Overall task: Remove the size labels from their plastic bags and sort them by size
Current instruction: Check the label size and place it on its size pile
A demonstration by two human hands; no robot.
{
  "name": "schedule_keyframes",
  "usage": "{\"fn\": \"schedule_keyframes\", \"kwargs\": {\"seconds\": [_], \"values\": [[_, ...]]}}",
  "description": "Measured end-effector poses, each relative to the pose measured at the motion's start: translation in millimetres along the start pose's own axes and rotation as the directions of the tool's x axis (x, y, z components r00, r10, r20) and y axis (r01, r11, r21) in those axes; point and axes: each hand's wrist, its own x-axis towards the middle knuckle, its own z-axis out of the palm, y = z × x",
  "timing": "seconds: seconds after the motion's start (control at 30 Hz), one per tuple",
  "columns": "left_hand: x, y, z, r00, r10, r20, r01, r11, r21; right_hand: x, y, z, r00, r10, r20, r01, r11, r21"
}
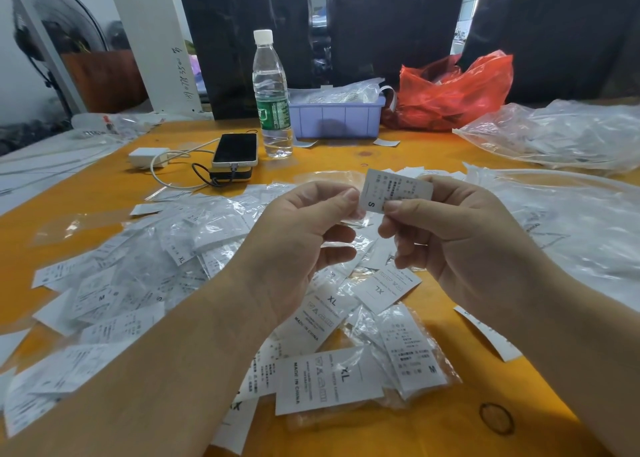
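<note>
Orange table (346, 151), still buried in work: a heap (145, 266) of bagged labels sprawls on the left, with loose XL labels (322, 380) near the front edge. Up above it, both hands pinch one S label (394, 190), the left hand (304, 245) on its left end, the right hand (460, 242) on its lower edge. No tidy size piles visible yet, so most of the sorting looks ahead.

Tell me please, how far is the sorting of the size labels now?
Done: a few loose labels, such as an XL label, lie out of their bags, but I see no clear piles by size. In hand: the left hand and right hand pinch an S label. Left: most of it; a heap of bagged labels covers the orange table.
</note>
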Motion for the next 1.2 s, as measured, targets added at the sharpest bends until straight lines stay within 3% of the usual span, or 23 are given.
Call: {"fn": "schedule_keyframes", "kwargs": {"seconds": [0.53, 1.2], "values": [[0.1, 0.7, -0.1, 1.000, -0.002, -0.016, 0.003, 0.999, 0.044, -0.4, 1.9, 1.3, 0.999, -0.039, -0.010, 0.037, 0.978, -0.203], [0.5, 0.4, -1.8, 0.997, 0.067, -0.042, -0.065, 0.996, 0.064, 2.9, 2.2, -0.1, 0.998, 0.039, -0.040, -0.046, 0.983, -0.179]]}}
